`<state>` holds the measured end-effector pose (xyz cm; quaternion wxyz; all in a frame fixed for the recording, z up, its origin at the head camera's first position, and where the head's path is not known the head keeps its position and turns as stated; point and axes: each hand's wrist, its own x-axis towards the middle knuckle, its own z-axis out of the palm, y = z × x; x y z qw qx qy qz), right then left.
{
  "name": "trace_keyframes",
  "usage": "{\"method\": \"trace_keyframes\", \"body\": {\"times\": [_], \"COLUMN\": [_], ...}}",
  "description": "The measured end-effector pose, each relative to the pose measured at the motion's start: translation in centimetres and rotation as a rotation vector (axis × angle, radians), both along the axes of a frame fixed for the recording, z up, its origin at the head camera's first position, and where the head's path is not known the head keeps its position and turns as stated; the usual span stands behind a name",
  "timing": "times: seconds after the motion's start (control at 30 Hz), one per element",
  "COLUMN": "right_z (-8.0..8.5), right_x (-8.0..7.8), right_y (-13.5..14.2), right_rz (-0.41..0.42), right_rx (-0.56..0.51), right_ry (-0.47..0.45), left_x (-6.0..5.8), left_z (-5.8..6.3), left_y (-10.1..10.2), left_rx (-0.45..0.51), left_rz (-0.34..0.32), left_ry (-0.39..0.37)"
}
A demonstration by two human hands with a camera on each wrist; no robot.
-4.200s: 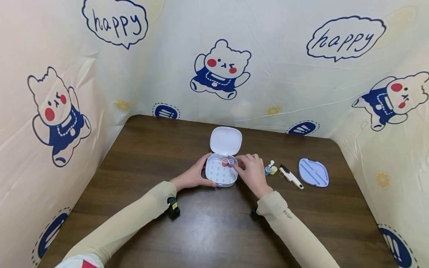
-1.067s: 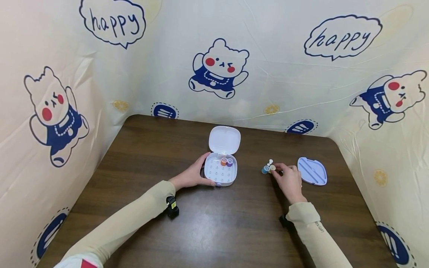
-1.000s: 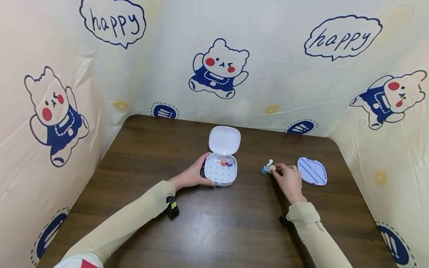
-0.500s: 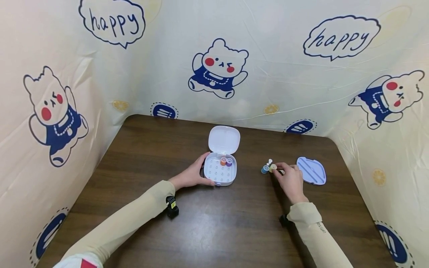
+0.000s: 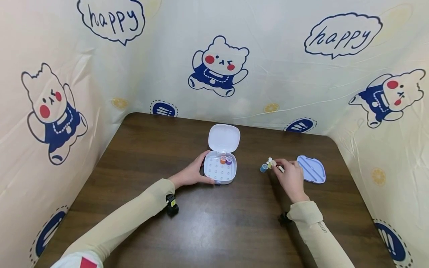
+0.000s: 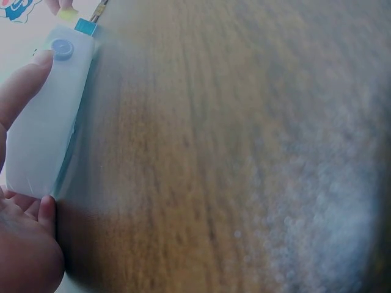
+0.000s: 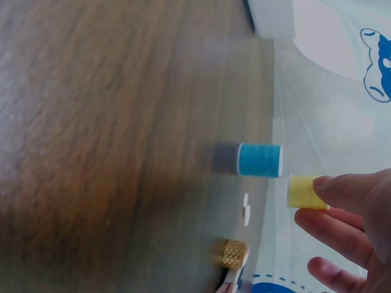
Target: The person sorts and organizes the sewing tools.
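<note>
My left hand [image 5: 191, 174] grips the near left side of a white sewing box [image 5: 219, 182], its thumb on the front wall by the round latch [image 6: 62, 49]. The lid [image 5: 224, 138] stands raised at the back. Inside, an orange thread spool [image 5: 223, 159] and a purple thread spool [image 5: 229, 160] stand side by side at the back right among rows of small pegs. My right hand [image 5: 291, 179] pinches a yellow thread spool [image 7: 303, 192] between thumb and fingers, held above the table. A blue thread spool [image 7: 260, 160] stands upright on the table just left of it.
Small white button-like discs [image 7: 247, 215] lie behind the blue spool. A gold thimble [image 7: 233, 253] sits beyond them, with a partly hidden tool near it. To the right of my right hand lies a lavender divided tray [image 5: 311, 170]. Printed cloth surrounds the brown table [image 5: 207, 230].
The purple spool has been let go in the box. My right hand moved right to the loose spools, took hold of the yellow one and raised it. The left hand keeps its grip.
</note>
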<state>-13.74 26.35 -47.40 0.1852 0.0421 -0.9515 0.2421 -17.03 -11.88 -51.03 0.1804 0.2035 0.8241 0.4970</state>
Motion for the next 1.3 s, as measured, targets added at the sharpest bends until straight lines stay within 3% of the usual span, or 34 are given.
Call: {"method": "trace_keyframes", "body": {"times": [0.2, 0.43, 0.8, 1.3], "right_z": [0.4, 0.8, 1.3, 1.8], "right_x": [-0.1, -0.2, -0.5, -1.2], "right_y": [-0.7, -2.0, -4.4, -7.4], "right_rz": [0.025, 0.054, 0.109, 0.166], "right_rx": [-0.002, -0.004, -0.003, -0.025], "right_ry": [0.014, -0.035, -0.003, -0.085], "left_x": [0.0, -0.1, -0.1, -0.1], "left_z": [0.1, 0.0, -0.2, -0.4], "left_y": [0.0, -0.1, -0.1, -0.1], "left_rx": [-0.011, -0.005, -0.025, -0.025], "left_rz": [0.003, 0.000, 0.000, 0.004], "left_ry": [-0.006, 0.000, -0.011, -0.011]}}
